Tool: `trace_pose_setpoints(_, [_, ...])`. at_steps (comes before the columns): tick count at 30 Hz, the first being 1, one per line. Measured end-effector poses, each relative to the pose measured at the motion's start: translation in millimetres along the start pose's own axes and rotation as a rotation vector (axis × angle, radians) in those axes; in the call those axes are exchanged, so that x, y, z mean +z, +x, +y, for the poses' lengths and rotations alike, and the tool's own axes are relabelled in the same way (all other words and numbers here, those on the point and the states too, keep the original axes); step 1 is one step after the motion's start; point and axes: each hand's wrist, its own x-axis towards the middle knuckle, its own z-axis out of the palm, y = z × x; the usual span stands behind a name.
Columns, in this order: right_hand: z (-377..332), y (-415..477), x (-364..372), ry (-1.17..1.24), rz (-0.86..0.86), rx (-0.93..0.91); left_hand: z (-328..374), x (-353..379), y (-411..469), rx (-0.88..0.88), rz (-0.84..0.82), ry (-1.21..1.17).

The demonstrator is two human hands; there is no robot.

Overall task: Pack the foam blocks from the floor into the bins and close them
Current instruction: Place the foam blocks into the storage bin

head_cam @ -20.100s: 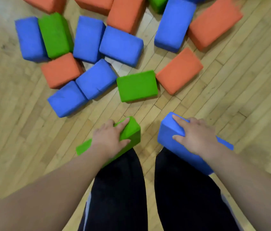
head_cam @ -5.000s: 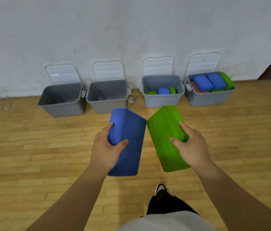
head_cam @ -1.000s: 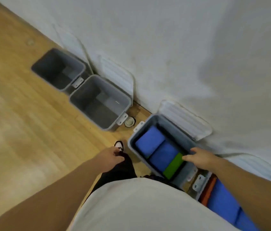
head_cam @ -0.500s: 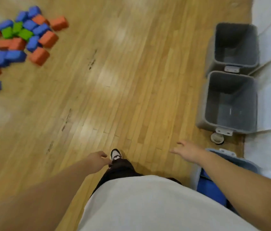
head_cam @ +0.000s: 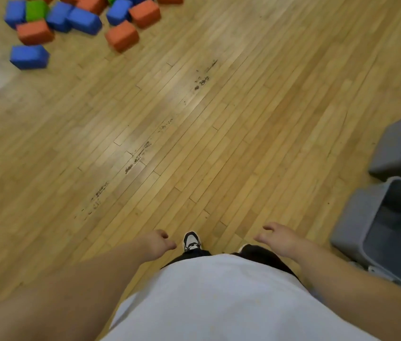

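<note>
Half a second back the right hand [head_cam: 278, 238] reached over the rim of a bin holding blue blocks; that bin has left the view, and the hand now hangs over the wooden floor [head_cam: 194, 134], clear of the bins. The view has swung left; the heap of foam blocks [head_cam: 83, 20], small at the far left before, now sits larger in the far left corner; the nearer bin [head_cam: 352, 230] and the farther bin [head_cam: 391, 153] have slid to the right edge. Both hands carry nothing; the left hand [head_cam: 156, 244] has its fingers loosely curled inward, the right has them loosely spread and relaxed.

The foam blocks are soft-cornered bricks in blue, orange and green, jumbled together and mostly touching, on the floor well apart from the bins; a lone blue block [head_cam: 29, 56] lies on the near left side of the heap; an orange block [head_cam: 122, 35] lies on its near right side.

Counted: perhaps six blue, six orange and two green, though blur and the frame's top edge make that rough; two grey bins, open-topped, side by side, both cut by the right edge; two hands; one black-and-white shoe [head_cam: 191, 241] between them, just beyond the white shirt [head_cam: 219, 296] and dark trousers [head_cam: 258, 253].
</note>
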Motion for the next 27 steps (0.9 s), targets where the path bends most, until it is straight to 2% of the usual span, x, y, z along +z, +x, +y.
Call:
trace_pose_setpoints(7, [-81,42,-75,-0.046,0.036,0.08,79,-114,46,0.182,-0.009,-0.127])
trace_pose_setpoints(12, [-191,111,-135,-0.077,0.024,0.054,100,-208,77,0.167,0.04,-0.291])
trace_pose_setpoints(17, [-372,166,-177,-0.17,-0.072,-0.079,69,-289,88,-0.018,0.216,-0.524])
trace_pose_setpoints(21, [-537,184,-182,-0.301,-0.128,-0.233,25,-346,86,-0.141,0.369,-0.845])
trace_pose_setpoints(24, [-654,198,-169,-0.366,-0.18,-0.397,-13,-378,92,-0.255,0.375,-0.994])
trace_pose_setpoints(27, [-750,217,-152,-0.405,-0.225,-0.478,-53,-418,115,-0.342,0.376,-1.073])
